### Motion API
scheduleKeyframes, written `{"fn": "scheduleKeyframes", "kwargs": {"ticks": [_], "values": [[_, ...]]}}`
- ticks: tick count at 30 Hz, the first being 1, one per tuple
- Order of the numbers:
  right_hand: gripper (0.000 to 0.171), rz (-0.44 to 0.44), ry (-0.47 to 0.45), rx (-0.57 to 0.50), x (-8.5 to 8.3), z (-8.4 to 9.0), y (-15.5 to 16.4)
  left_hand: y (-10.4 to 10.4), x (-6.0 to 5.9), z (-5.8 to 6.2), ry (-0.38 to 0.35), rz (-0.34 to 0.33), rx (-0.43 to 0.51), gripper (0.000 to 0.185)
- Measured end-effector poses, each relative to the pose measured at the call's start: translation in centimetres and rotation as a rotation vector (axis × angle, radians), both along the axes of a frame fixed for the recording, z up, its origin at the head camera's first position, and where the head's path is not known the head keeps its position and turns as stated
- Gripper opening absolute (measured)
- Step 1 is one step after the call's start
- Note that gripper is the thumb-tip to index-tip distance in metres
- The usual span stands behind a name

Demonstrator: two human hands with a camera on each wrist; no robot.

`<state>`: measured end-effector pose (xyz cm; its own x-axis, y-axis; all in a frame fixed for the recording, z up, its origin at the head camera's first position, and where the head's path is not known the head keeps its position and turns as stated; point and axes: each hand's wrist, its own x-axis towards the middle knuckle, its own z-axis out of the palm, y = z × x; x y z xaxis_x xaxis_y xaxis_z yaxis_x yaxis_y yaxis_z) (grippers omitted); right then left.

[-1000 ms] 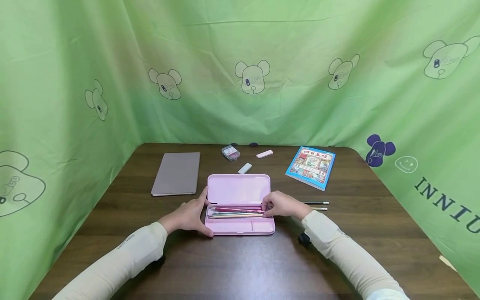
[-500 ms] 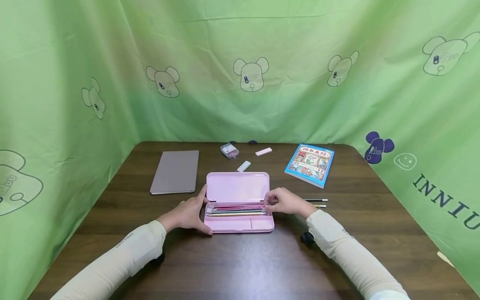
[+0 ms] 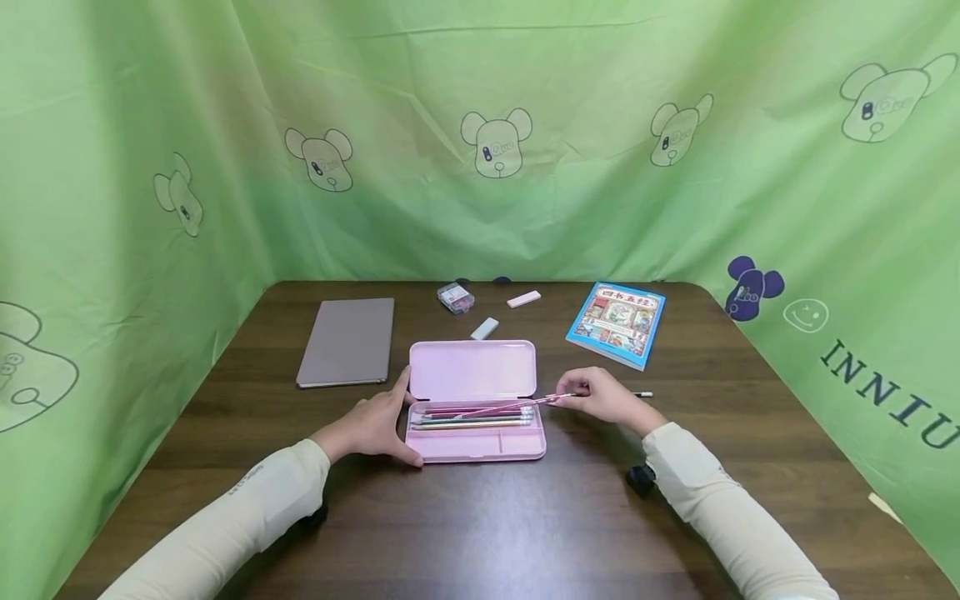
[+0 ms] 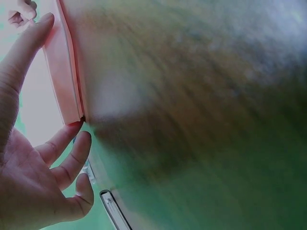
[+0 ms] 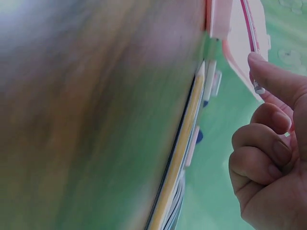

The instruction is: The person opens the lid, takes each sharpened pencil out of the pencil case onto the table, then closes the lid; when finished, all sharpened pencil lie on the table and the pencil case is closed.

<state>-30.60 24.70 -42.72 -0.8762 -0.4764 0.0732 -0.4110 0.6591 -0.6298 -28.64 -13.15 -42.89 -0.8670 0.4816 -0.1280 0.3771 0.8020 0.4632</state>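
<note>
My left hand (image 3: 369, 427) grips the left end of a pink pencil case (image 3: 453, 447), thumb at the front edge and fingers at the back corner near the hinge. The case lies with its lid (image 3: 472, 370) raised, and several pencils (image 3: 450, 424) rest in its long rear compartment. Between thumb and index finger, my right hand (image 3: 611, 402) pinches a pink-and-white pencil (image 5: 250, 24) near its eraser end. That pencil slants over the case's right edge, its far end still above the compartment. The other fingers of the right hand are curled in.
A yellow pencil (image 5: 178, 153) and a dark pencil lie on the table by the right hand. Behind the case are a white eraser (image 3: 484, 328), a pink-and-white bar (image 3: 523, 299) and a small clear box (image 3: 455, 297). A grey notebook (image 3: 347, 342) lies left, a blue-edged book (image 3: 617, 325) right.
My right hand has moved right from the case, drawing the pink-and-white pencil partly out over its edge. The left hand keeps its grip on the case. The head view has shifted slightly.
</note>
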Motion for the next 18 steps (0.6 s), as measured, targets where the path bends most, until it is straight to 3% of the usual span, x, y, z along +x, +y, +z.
{"fn": "scheduleKeyframes", "kwargs": {"ticks": [18], "values": [[0.005,-0.119,0.072,-0.039,1.0,0.1,5.1,0.0,-0.1,-0.1,0.004,-0.004,0.006,0.141]]}}
